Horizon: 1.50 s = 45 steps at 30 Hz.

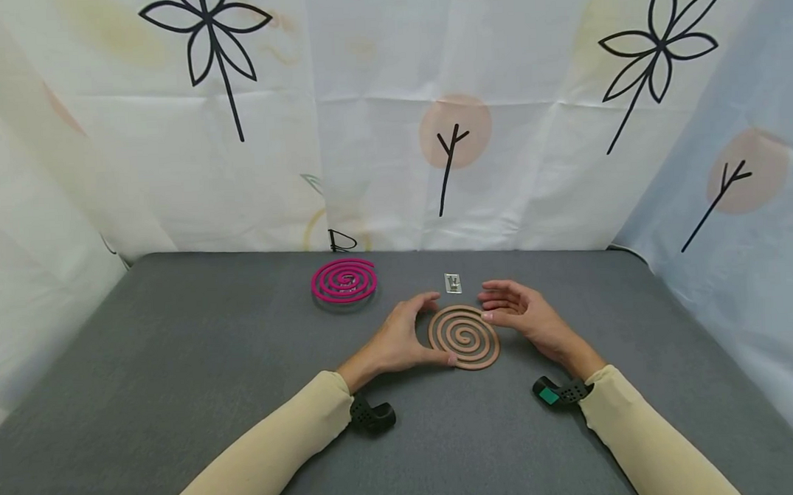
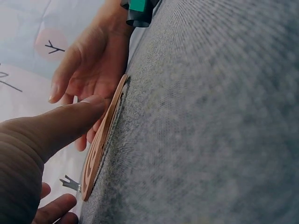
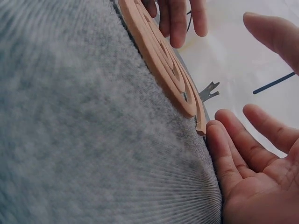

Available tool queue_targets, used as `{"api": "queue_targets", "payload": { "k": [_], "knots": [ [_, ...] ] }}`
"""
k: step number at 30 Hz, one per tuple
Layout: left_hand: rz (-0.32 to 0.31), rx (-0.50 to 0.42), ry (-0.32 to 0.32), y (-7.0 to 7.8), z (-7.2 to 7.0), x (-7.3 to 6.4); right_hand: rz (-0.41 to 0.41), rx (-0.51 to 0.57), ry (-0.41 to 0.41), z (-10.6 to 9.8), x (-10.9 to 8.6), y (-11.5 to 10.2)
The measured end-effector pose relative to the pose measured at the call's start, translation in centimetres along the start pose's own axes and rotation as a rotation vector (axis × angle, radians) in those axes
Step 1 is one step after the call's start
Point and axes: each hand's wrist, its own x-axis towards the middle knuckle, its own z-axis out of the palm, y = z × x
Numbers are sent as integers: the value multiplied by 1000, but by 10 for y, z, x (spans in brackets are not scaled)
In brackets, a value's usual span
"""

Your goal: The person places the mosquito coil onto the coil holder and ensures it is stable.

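Observation:
A tan spiral mosquito coil (image 1: 463, 337) lies flat on the grey cloth between the two hands. My left hand (image 1: 400, 337) is spread around its left side, the thumb at the coil's near edge and the fingers by the far left side. In the left wrist view, that thumb (image 2: 77, 116) overlaps the coil (image 2: 96, 161). My right hand (image 1: 520, 314) is beside the coil's right side with relaxed fingers, nothing gripped. In the right wrist view, the right fingertips (image 3: 217, 135) are right by the coil's outer end (image 3: 201, 127).
Just beyond the tan coil stands a small metal coil stand (image 1: 453, 283) with upright prongs. To the back left, a pink spiral coil (image 1: 343, 281) sits raised above the grey cloth (image 1: 196, 374). A patterned white curtain (image 1: 379, 152) hangs behind the table.

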Motion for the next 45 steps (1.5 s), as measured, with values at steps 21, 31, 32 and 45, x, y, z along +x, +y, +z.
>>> {"api": "queue_targets", "payload": {
  "k": [21, 31, 32, 45],
  "knots": [
    [3, 148, -76, 0, 0, -2, -90, -303, -80, 1, 2, 1],
    [-18, 175, -80, 0, 1, -1, -87, -469, -154, 2, 0, 1],
    [-25, 175, -77, 0, 1, -1, -82, -474, -159, 2, 0, 1],
    [-22, 197, -86, 0, 1, 0, -122, -542, -196, 4, 1, 0]
  ]
}}
